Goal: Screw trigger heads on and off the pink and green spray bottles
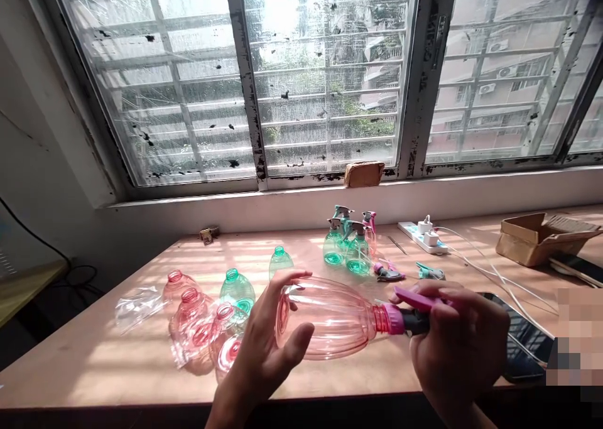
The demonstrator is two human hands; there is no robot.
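Note:
I hold a clear pink spray bottle [330, 319] sideways over the front of the wooden table [94, 360]. My left hand [268, 347] cups its base, fingers curled around it. My right hand [459, 347] is closed on the pink and black trigger head [414, 309] at the bottle's neck. To the left of the left hand lie several uncapped pink bottles [193, 319] and green bottles [238, 287]. Behind stand several finished green and pink spray bottles [351, 247].
Loose trigger heads [389, 272] lie mid-table. A white power strip [424, 235] with cables sits at the back right, with a cardboard box [537, 237] beyond it. A dark phone [522, 344] lies beside my right hand. A clear plastic bag [136, 306] lies at the left. Barred windows stand behind.

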